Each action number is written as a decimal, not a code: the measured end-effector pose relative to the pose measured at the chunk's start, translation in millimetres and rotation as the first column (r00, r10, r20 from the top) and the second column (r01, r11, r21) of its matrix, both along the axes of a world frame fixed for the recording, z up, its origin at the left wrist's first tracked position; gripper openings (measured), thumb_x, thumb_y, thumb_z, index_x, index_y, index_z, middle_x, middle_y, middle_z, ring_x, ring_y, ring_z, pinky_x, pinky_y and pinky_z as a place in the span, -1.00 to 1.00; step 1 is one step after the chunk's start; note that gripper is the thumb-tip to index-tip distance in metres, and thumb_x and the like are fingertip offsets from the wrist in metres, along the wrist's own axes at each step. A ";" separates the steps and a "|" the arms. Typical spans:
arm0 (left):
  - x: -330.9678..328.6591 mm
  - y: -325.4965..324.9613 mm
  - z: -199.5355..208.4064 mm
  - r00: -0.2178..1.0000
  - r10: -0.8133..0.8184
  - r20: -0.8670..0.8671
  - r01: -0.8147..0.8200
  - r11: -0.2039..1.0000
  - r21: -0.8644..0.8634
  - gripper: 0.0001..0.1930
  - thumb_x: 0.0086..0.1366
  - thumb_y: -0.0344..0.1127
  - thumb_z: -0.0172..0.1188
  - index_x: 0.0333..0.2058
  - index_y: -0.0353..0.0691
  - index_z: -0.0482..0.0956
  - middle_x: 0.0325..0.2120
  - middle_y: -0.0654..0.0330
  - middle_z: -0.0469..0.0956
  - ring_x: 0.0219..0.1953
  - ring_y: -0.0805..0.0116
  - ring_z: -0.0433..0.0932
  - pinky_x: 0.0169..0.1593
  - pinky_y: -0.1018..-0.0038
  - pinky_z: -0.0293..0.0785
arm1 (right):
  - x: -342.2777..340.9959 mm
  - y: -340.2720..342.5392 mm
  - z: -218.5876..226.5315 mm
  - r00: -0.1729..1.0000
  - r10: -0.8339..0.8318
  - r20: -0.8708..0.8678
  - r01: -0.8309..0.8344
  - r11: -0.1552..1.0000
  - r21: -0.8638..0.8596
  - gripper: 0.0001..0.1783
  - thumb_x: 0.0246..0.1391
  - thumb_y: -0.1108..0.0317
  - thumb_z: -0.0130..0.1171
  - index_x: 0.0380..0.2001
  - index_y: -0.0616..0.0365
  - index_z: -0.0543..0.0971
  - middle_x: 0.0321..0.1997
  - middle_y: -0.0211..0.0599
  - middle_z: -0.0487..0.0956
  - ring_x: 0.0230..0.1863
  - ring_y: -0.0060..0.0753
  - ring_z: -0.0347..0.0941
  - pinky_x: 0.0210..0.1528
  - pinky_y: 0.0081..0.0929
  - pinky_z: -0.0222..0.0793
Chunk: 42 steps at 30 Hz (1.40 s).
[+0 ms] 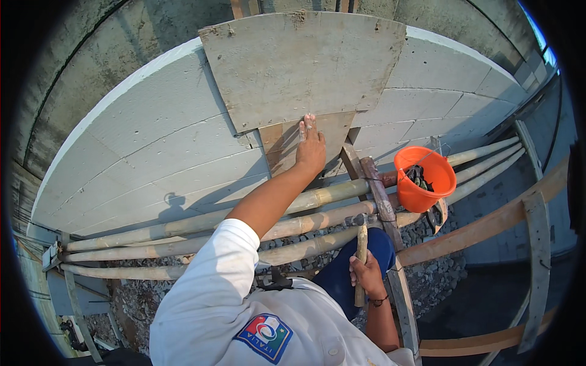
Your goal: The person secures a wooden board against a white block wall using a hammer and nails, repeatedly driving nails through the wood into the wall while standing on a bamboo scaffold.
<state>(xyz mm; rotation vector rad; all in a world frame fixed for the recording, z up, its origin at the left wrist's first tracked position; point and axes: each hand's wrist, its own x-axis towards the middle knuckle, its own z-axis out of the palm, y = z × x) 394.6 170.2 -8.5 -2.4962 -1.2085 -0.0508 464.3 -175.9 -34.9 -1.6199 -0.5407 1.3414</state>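
Note:
My left hand [311, 146] reaches forward with its fingers stretched out, laid on the board below the lower edge of a large grey plywood sheet [299, 67]. That sheet stands against a wall of pale blocks, overlapping a smaller brown board [342, 131] below it. Closer to my body, my right hand [368, 274] is wrapped around the wooden handle of a hammer [362, 244]. The hammer is held upright, its metal head at the top near the bamboo poles. Nothing touches the hammer head that I can make out.
Several bamboo poles [159, 247] run crosswise between me and the block wall [177, 146]. An orange bucket [412, 198] with dark items inside sits by an upright timber [378, 189]. Rubble [433, 274] lies far below. Curved planks [476, 229] and wooden posts frame the right side.

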 end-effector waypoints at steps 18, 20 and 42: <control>-13.2 -3.9 17.2 0.993 -0.004 0.115 0.023 0.987 -0.162 -0.53 0.17 -0.27 0.08 0.07 -0.27 0.48 0.40 -0.11 -0.19 0.45 -0.06 -0.28 0.39 -0.12 -0.37 | 3.4 -3.3 -2.7 0.998 -0.003 -0.065 0.005 0.999 0.032 -0.71 0.16 0.28 0.15 -0.20 0.20 0.33 -0.55 -0.43 0.40 -0.71 -0.60 0.32 -0.72 -0.58 0.29; 0.0 -14.4 11.9 0.981 -0.011 0.195 0.045 0.984 -0.172 -0.54 0.17 -0.27 0.10 0.07 -0.24 0.49 0.40 -0.13 -0.16 0.45 -0.06 -0.26 0.39 -0.11 -0.35 | 5.2 -7.1 -6.2 0.997 -0.026 -0.073 0.028 0.999 0.029 -0.70 0.16 0.27 0.15 -0.20 0.20 0.33 -0.55 -0.43 0.40 -0.71 -0.61 0.32 -0.71 -0.58 0.29; 303.4 -21.3 -23.2 0.636 -0.447 0.629 0.613 -0.203 -0.764 -0.77 0.11 -0.40 0.05 -0.28 -0.28 0.62 -0.37 0.17 0.62 -0.25 0.30 0.57 -0.13 0.39 0.46 | 47.1 -26.7 -11.9 0.960 0.274 -0.054 -0.270 0.960 0.068 -0.63 0.13 0.12 0.26 -0.23 0.18 0.43 -0.54 -0.35 0.46 -0.53 -0.56 0.39 -0.47 -0.48 0.32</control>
